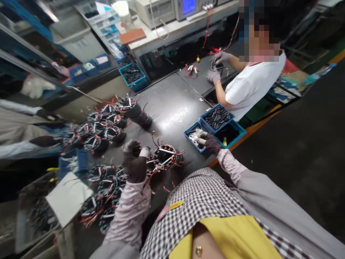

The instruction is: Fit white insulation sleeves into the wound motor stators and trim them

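Nearest the camera lies the person's own lap: a checked apron [199,205] of soft woven cloth over a yellow garment, with pale pink sleeves running out to both hands. The left hand [134,158], in a dark knitted glove, is curled into a loose fist just beside a round wound stator [165,156], apparently pinching a light strip or lead that reaches toward the ring; whether the fingers truly clamp it cannot be told. The stator sits on the dark, slightly glossy worktable [172,108], right in front of the body, between the two hands. It is a hard ring with copper-red windings and thin red leads springing out loosely.

The right hand [208,141], also gloved, reaches into the nearest compartment of a blue plastic bin [192,137], fingers bent together over small pale parts.

The loose leads could snag on the knitted glove and drag the stator, since only one hand is near it. The bin stands close to the table edge, and a careless pull might tip it off.

Left of the stator, more wound stators [105,129] lie crowded and stacked, their wires tangling. Farther off, a co-worker [253,82] in a white shirt and grey gloves handles a ring beside test instruments [172,10] with red cables.
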A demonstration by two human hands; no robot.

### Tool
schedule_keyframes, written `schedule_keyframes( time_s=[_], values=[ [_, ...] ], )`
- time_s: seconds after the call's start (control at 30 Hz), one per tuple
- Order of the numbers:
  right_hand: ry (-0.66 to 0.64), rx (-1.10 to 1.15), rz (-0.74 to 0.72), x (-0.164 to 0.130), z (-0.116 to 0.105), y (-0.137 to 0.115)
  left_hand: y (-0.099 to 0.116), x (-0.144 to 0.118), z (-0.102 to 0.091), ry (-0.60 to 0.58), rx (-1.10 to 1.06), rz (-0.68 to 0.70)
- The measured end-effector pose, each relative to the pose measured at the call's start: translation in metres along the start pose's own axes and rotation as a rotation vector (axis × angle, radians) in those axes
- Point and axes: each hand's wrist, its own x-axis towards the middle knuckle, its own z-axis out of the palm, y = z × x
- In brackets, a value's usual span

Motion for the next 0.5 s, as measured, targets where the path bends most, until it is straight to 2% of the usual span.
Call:
schedule_keyframes(
  time_s=[0.03, 0.07, 0.1, 0.17, 0.23, 0.3, 0.37, 0.43, 0.5],
  values=[
    [-0.022, 0.021, -0.023, -0.006, -0.001, -0.006, 0.014, 0.002, -0.002, -0.031, -0.137, 0.023],
    [-0.045, 0.045, -0.056, -0.011, 0.0, -0.012, 0.029, 0.004, -0.001, -0.153, -0.271, 0.046],
    [-0.069, 0.075, -0.097, -0.015, 0.003, -0.019, 0.045, 0.006, 0.004, -0.336, -0.353, 0.063],
    [-0.109, 0.156, -0.177, -0.022, 0.01, -0.031, 0.075, 0.01, 0.026, -0.645, -0.428, 0.062],
    [-0.109, 0.231, -0.216, -0.028, 0.016, -0.038, 0.097, 0.014, 0.055, -0.817, -0.433, 0.075],
    [-0.069, 0.258, -0.213, -0.033, 0.016, -0.037, 0.109, 0.017, 0.082, -0.847, -0.363, 0.069],
    [-0.006, 0.241, -0.2, -0.038, 0.005, -0.028, 0.113, 0.023, 0.102, -0.779, -0.265, 0.064],
    [0.096, 0.185, -0.165, -0.044, -0.019, -0.014, 0.113, 0.031, 0.117, -0.708, -0.185, 0.072],
    [0.251, 0.073, -0.096, -0.05, -0.054, 0.002, 0.112, 0.04, 0.129, -0.689, -0.121, 0.083]
  ],
)
